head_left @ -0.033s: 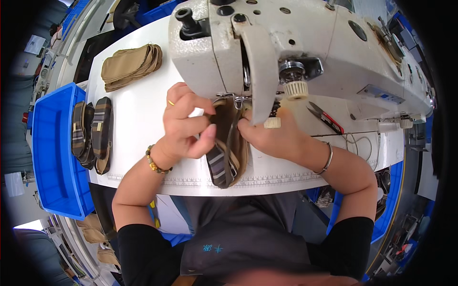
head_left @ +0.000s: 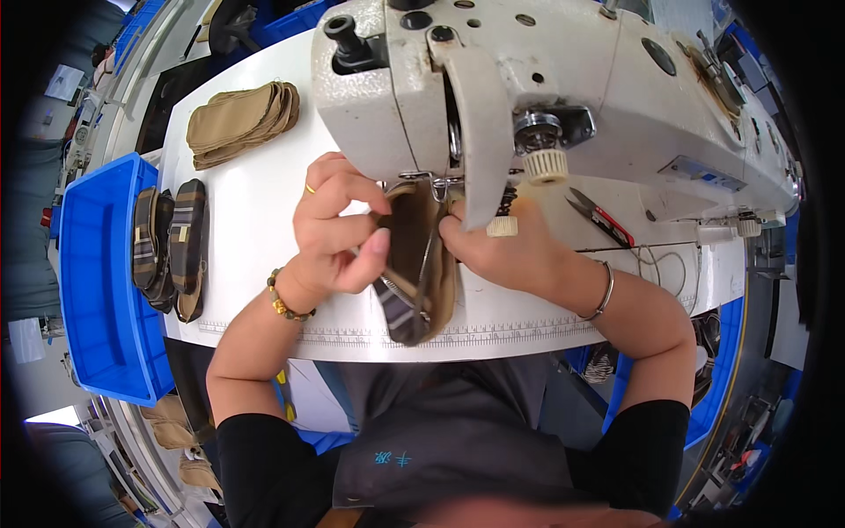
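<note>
Under the needle area of a white sewing machine (head_left: 378, 123) lies a brown and plaid zippered pouch (head_left: 409, 312), its mouth spread and its tan lining showing. My left hand (head_left: 339, 229) pinches the pouch's left edge between thumb and fingers. On the other side, my right hand (head_left: 502, 242) grips the right edge close to the presser foot (head_left: 443, 187); the machine's lever guard hides some of its fingers. The pouch's lower end points toward me and looks slightly blurred.
A stack of tan fabric pieces (head_left: 242, 123) lies at the far left of the white table (head_left: 255, 198). Finished-looking plaid pouches (head_left: 187, 238) rest beside a blue bin (head_left: 110, 282). Red-handled thread snips (head_left: 603, 218) lie right of the machine head. A printed ruler (head_left: 493, 336) runs along the front edge.
My left hand has shifted slightly left, drawing the pouch's left edge outward so its mouth gapes wider. My right hand stays nearly in place.
</note>
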The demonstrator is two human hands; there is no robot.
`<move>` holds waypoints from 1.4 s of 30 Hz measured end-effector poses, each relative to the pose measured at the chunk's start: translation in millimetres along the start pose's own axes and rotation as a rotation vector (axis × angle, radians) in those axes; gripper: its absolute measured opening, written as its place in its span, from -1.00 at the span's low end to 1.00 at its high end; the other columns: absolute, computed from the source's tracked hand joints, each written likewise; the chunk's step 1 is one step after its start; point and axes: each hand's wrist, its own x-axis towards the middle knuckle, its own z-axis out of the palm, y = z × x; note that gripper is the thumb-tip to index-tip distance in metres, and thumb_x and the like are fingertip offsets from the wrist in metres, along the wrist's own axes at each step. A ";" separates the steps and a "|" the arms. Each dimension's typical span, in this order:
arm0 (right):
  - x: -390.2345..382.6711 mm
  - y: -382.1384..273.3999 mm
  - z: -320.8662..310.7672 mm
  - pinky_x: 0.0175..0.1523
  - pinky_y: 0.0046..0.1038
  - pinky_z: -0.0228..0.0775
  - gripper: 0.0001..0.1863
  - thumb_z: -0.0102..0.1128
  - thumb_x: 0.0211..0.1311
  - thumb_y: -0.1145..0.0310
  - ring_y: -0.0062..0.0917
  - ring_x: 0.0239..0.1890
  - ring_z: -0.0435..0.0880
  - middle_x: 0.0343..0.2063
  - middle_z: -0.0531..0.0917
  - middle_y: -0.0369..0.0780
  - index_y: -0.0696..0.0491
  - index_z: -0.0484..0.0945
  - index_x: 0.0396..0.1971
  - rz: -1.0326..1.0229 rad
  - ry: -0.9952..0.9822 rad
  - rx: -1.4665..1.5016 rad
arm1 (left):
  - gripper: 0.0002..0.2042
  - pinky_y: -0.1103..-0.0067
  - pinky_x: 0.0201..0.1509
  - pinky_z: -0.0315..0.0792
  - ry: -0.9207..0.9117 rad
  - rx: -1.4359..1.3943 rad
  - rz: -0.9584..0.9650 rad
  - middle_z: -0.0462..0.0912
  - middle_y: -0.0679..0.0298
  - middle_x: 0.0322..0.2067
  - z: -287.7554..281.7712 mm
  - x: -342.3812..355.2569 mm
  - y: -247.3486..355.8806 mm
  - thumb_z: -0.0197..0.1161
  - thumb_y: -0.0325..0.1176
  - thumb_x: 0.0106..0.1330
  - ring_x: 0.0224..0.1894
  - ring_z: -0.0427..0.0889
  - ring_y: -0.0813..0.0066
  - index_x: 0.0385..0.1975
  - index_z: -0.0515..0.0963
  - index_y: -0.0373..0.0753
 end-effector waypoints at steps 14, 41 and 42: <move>-3.6 -21.7 -7.2 -0.59 -0.54 0.31 -0.87 0.23 -0.06 0.39 -0.62 -0.56 0.55 -0.50 0.54 -0.30 0.05 0.57 -0.45 -0.395 0.034 -0.057 | -0.86 0.43 -0.05 0.42 -0.184 0.317 0.110 0.52 0.37 -0.54 -1.6 13.5 19.0 0.39 -0.47 -0.06 -0.47 0.51 0.40 -0.62 0.51 -0.17; -19.3 -55.2 -23.6 -0.61 -0.60 0.06 -0.86 0.18 -0.16 0.31 -0.63 -0.65 0.35 -0.63 0.42 -0.31 0.06 0.51 -0.65 -0.487 -0.115 -0.179 | -0.73 0.09 0.31 0.26 -0.525 0.525 -0.023 0.52 0.41 -0.33 6.9 2.3 62.4 0.35 -0.38 -0.05 -0.18 0.50 0.42 -0.28 0.71 -0.17; -17.8 -58.2 -28.6 -0.61 -0.60 0.07 -0.85 0.18 -0.15 0.31 -0.64 -0.67 0.34 -0.62 0.47 -0.27 0.07 0.50 -0.67 -0.458 -0.130 -0.236 | -0.73 0.07 0.32 0.25 -0.516 0.522 -0.033 0.51 0.40 -0.33 9.9 -0.6 65.6 0.34 -0.37 -0.03 -0.16 0.49 0.41 -0.27 0.71 -0.18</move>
